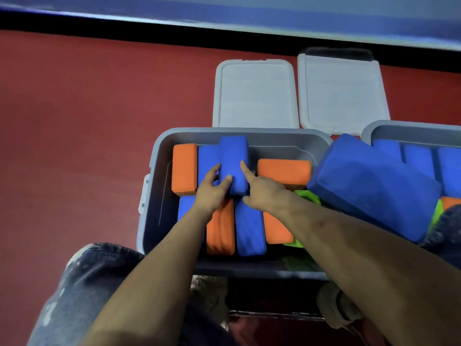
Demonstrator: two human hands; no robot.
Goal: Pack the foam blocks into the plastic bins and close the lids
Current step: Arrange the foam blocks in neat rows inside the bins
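Note:
A grey plastic bin (159, 156) stands on the red floor in front of me, holding several orange, blue and green foam blocks. An upright blue block (234, 156) sticks up among them. My left hand (212, 188) grips its lower left side, and my right hand (264, 191) presses its right side with the index finger stretched out. A large blue block (374, 186) lies tilted across the gap to a second grey bin (411, 128) at the right, which holds more blue blocks. Two clear lids (254, 93) (341, 93) lie flat behind the bins.
Bare red floor stretches to the left of the bin. A black strip and a blue wall run along the back. My knees in denim and my shoes (212, 288) are below the near bin's edge.

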